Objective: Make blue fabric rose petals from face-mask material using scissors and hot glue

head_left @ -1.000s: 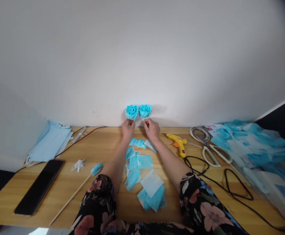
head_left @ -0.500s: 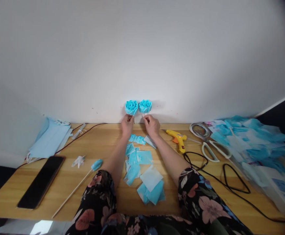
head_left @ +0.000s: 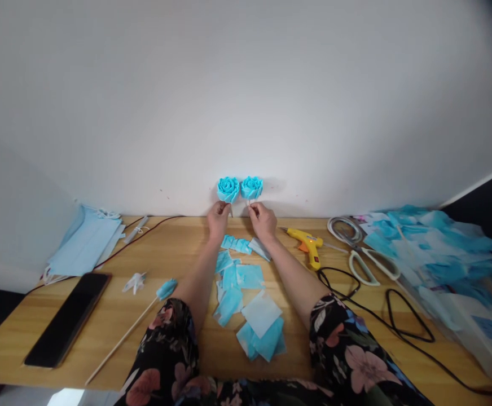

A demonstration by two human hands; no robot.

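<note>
Two blue rose-like flowers stand side by side before the wall at the table's back edge. My left hand (head_left: 219, 219) is closed on the stem of the left flower (head_left: 228, 189), just below its bloom. The stem of the right flower (head_left: 251, 188) is pinched between the fingers of my right hand (head_left: 263, 220). Both blooms face up and nearly touch. Between my forearms lie a pleated blue strip (head_left: 236, 244) and several loose blue pieces (head_left: 249, 276), with a pale square (head_left: 262, 313) over more blue ones nearer me.
At left are face masks (head_left: 86, 242), a phone (head_left: 67, 320) and a stick with a blue bud (head_left: 166, 288). To the right lie a yellow glue gun (head_left: 308, 246), its black cord, scissors (head_left: 363, 267), coiled wire (head_left: 344, 230) and a blue fabric heap (head_left: 436, 242).
The whole view has shifted slightly, so the table and its items sit a little lower. Both hands keep their hold on the flowers, which remain side by side.
</note>
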